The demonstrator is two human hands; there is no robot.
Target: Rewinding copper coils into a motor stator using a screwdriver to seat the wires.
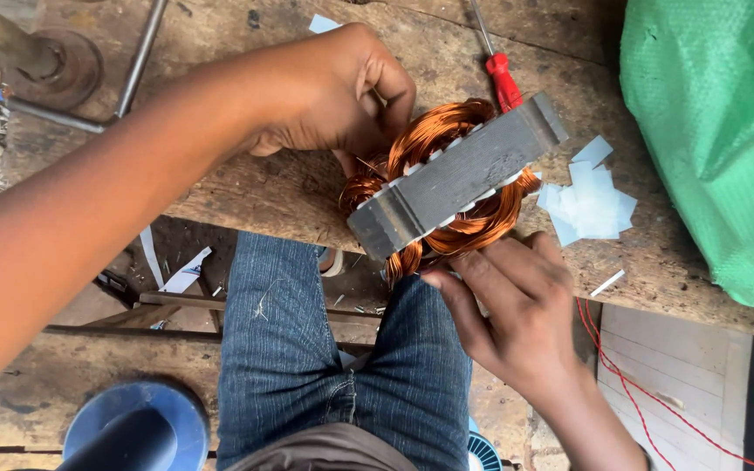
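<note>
Stator (455, 179): one; left hand (342, 92) grips coil; right hand (517, 305) pinches coil; screwdriver (501, 74): one

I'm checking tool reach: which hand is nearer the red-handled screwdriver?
Left. The left hand grips the copper coils just beside the red-handled screwdriver, short of touching it. The right hand is below the grey stator core, across it from the screwdriver.
</note>
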